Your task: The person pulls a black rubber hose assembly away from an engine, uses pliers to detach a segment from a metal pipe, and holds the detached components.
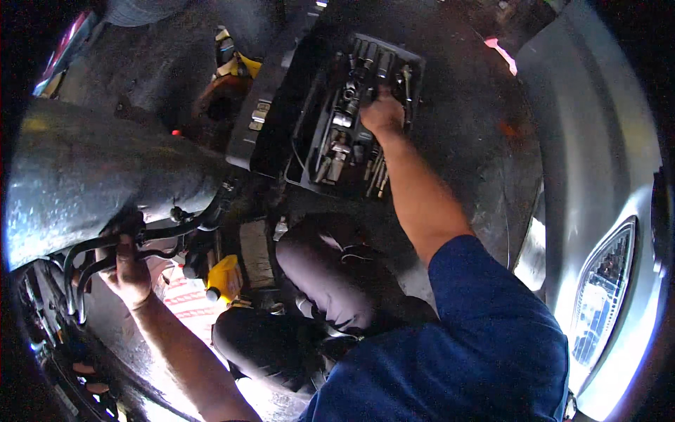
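Observation:
My left hand (131,274) is closed around a black hose (98,245), one of several that curve below a large metal cylinder (105,183). Farther off, my right hand (383,114) reaches down into a dark tool tray (420,67). Its fingers are curled, and whatever they touch or hold is hidden. Around it in the tray lie metal sockets (349,91), a thin wrench-like tool (407,77) and several slim rods (377,172).
An open dark case lid with a metal latch (259,114) stands beside the tray. A yellow bottle (223,278) is near my left knee. To the right is a silver car panel (590,126) with a headlight (603,292). Yellow and dark items (238,67) lie at the back.

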`<control>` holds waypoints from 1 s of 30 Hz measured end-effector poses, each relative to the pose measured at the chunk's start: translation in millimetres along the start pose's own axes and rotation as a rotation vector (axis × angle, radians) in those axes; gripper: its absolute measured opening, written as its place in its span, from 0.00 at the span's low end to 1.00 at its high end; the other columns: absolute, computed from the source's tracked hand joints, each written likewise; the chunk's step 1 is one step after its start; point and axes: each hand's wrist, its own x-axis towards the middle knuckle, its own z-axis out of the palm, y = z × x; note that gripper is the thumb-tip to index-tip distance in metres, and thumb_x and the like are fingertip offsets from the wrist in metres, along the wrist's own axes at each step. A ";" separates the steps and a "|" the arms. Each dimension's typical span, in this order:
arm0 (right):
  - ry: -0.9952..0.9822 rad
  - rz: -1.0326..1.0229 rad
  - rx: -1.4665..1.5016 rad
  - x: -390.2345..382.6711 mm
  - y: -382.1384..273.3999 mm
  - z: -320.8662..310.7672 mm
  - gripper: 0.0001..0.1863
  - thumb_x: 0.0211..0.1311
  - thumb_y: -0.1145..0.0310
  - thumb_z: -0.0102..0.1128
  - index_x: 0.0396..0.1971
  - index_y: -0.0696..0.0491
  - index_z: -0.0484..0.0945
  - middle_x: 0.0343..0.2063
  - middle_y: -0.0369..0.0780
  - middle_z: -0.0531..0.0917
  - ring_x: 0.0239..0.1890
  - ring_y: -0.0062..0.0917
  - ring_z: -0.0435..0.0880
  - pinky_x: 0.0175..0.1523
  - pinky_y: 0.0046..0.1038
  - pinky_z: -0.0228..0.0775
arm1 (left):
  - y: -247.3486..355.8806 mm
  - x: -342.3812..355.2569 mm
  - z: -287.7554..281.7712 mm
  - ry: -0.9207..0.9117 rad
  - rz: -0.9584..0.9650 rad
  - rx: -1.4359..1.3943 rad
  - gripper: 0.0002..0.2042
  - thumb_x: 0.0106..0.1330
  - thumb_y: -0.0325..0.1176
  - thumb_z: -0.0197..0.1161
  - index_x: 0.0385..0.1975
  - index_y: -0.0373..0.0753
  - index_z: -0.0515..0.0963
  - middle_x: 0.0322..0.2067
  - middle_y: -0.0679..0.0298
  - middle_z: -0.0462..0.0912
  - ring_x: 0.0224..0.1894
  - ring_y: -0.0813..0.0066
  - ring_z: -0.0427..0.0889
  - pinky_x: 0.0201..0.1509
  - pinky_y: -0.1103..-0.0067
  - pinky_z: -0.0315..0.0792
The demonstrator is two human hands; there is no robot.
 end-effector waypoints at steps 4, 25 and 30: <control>-0.214 0.177 0.085 4.6 -40.7 12.4 0.29 0.54 0.60 0.56 0.57 0.56 0.67 0.42 0.50 0.81 0.46 0.43 0.81 0.50 0.40 0.74 | -1.1 -2.1 -3.4 -0.013 -0.046 0.091 0.13 0.64 0.28 0.57 0.47 0.30 0.75 0.44 0.49 0.80 0.46 0.58 0.80 0.55 0.64 0.72; -0.564 0.088 -0.156 28.4 -20.9 53.2 0.20 0.62 0.59 0.48 0.46 0.57 0.79 0.56 0.47 0.74 0.54 0.40 0.76 0.58 0.36 0.69 | -10.1 -0.7 -5.3 -0.003 -0.062 0.032 0.17 0.65 0.32 0.58 0.49 0.28 0.74 0.46 0.49 0.79 0.46 0.59 0.80 0.55 0.65 0.72; 0.056 -0.057 0.317 -73.6 -59.0 30.0 0.34 0.60 0.49 0.57 0.57 0.59 0.66 0.44 0.56 0.75 0.44 0.43 0.78 0.53 0.44 0.70 | -6.3 -6.6 -9.6 -0.026 -0.019 0.004 0.16 0.65 0.31 0.57 0.48 0.27 0.74 0.45 0.49 0.80 0.47 0.60 0.80 0.55 0.67 0.71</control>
